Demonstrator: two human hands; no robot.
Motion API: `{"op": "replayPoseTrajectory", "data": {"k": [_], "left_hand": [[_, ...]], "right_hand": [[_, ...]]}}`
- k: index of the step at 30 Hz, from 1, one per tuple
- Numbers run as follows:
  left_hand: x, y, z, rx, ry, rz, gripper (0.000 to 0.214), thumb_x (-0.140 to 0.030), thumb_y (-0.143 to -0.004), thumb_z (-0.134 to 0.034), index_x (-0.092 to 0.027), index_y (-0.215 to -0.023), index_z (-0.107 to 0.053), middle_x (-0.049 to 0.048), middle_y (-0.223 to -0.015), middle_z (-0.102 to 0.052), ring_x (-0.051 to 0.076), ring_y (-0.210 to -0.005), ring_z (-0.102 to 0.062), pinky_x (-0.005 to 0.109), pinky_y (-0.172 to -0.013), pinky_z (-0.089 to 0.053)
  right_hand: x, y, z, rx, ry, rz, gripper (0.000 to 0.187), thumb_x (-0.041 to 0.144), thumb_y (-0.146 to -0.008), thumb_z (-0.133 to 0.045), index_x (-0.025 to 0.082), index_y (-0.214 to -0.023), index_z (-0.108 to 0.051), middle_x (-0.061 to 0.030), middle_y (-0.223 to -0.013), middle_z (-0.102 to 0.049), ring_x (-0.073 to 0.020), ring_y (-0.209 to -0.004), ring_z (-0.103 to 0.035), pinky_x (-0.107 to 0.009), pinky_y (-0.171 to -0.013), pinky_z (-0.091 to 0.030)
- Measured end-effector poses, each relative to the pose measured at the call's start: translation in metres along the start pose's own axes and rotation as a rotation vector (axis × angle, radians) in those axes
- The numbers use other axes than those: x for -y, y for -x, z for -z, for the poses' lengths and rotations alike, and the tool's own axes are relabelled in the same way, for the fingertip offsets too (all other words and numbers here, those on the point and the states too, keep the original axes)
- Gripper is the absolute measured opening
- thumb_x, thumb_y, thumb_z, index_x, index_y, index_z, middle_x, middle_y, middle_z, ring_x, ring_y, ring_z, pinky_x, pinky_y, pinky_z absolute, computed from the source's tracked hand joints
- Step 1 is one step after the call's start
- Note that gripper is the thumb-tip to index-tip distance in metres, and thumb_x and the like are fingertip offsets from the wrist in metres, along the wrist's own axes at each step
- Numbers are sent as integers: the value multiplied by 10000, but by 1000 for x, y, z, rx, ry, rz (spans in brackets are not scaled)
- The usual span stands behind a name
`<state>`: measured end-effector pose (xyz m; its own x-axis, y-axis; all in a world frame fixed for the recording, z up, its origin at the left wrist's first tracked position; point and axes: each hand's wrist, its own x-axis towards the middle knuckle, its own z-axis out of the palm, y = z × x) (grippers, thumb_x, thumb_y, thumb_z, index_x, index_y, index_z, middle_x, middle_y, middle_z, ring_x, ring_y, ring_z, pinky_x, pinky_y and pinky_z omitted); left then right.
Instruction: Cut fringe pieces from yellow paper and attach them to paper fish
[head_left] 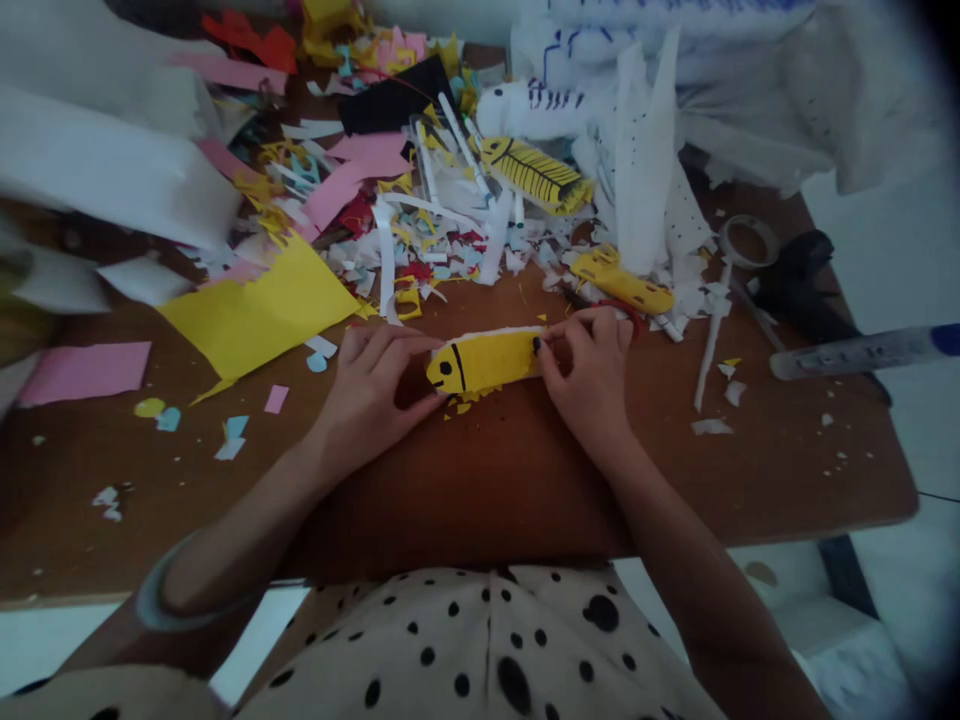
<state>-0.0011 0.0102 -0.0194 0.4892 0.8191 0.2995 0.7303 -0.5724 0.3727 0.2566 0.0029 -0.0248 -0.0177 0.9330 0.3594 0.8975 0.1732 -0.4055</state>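
Note:
Between my two hands lies a yellow paper fish (491,365) with a black-drawn eye, mouth and head line, and a white layer along its upper edge. The fingertips of my left hand (375,385) close on its head end, thumb below and index finger above. At the other end, my right hand (589,365) pinches the fish between thumb and fingers, next to a small dark mark. Small yellow paper scraps (465,405) lie just under the fish's lower edge on the brown table (480,490).
Beyond my hands lie a striped yellow paper fish (536,175), a yellow cutter (622,280) and heaps of white paper scraps (352,245). A yellow sheet (262,305) lies left; a tape roll (750,241) and a clear pen (862,352) are right.

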Motion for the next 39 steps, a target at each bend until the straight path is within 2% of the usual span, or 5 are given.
{"op": "replayPoseTrajectory", "data": {"k": [11, 19, 24, 30, 39], "left_hand": [[1, 1, -1, 1, 19, 11, 405, -318, -867, -680, -243, -1232, -522, 69, -1185, -622, 270, -1094, -563, 418, -956, -417], [4, -3, 0, 27, 5, 41, 365, -343, -888, -646, -227, -1218, -545, 67, -1168, -620, 277, -1090, -547, 443, -942, -426], [11, -5, 2, -41, -3, 154, 367, -356, -860, -660, -269, -1201, -556, 52, -1139, -631, 283, -1055, -559, 451, -922, -431], [16, -4, 3, -105, -32, 284, 388, -311, -838, -672, -247, -1202, -552, 69, -1134, -614, 295, -1042, -535, 457, -916, -439], [7, -5, 3, -71, -84, 229, 396, -332, -842, -693, -233, -1195, -542, 71, -1142, -616, 300, -1065, -525, 449, -938, -428]], "right_hand": [[-4, 0, -2, -13, -53, -40, 42, 252, -869, -591, 212, -874, -581, -97, -1004, -572, -278, -1027, -501, -475, -958, -384], [-16, -4, 7, -112, -132, -72, 99, 299, -925, -534, 220, -871, -559, -88, -964, -589, -262, -998, -523, -443, -924, -393], [-20, -4, 14, -15, -203, 0, 108, 279, -928, -533, 230, -842, -576, -59, -878, -620, -233, -881, -557, -399, -837, -437], [-1, 6, 7, 267, -241, 202, 82, 240, -924, -583, 224, -923, -663, -51, -895, -644, -224, -863, -565, -390, -816, -449], [20, 15, -7, 311, -169, 252, 93, 258, -891, -647, 210, -965, -677, -87, -968, -608, -257, -940, -526, -408, -842, -464]]}}
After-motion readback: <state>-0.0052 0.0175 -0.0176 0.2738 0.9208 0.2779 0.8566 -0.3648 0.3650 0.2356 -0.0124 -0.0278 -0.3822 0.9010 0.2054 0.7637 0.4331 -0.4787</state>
